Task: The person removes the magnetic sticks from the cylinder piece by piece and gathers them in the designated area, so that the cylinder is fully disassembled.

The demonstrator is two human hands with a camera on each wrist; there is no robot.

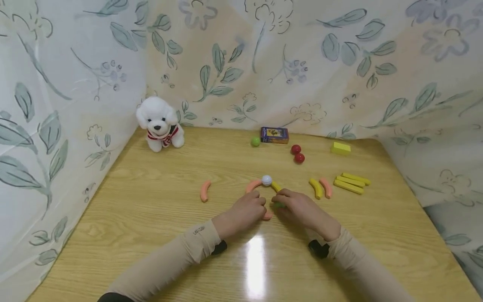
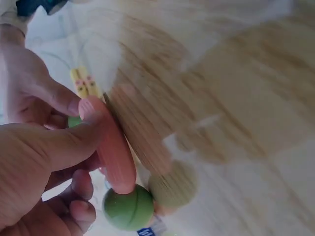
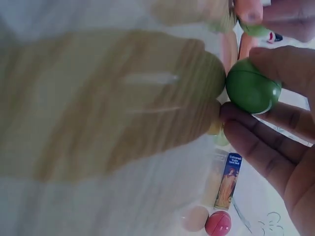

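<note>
Both hands meet at the middle of the wooden table (image 1: 151,218). My left hand (image 1: 259,208) pinches a pink curved piece (image 2: 115,147) between thumb and fingers; its end peeks out below the hand (image 1: 268,216). My right hand (image 1: 282,202) holds a green ball (image 3: 252,92) in its fingertips, right against the pink piece's end (image 2: 128,206). Just beyond the hands lies an arc made of a pink curved piece (image 1: 253,185), a white ball (image 1: 266,180) and a yellow curved piece (image 1: 276,186).
A white plush dog (image 1: 160,123) sits at the back left. Further back lie a card box (image 1: 274,135), a small green ball (image 1: 255,141), two red balls (image 1: 297,153) and a yellow block (image 1: 341,148). Yellow sticks (image 1: 351,183) and curved pieces (image 1: 320,188) lie to the right, another pink piece (image 1: 204,191) to the left. Floral cloth walls the table.
</note>
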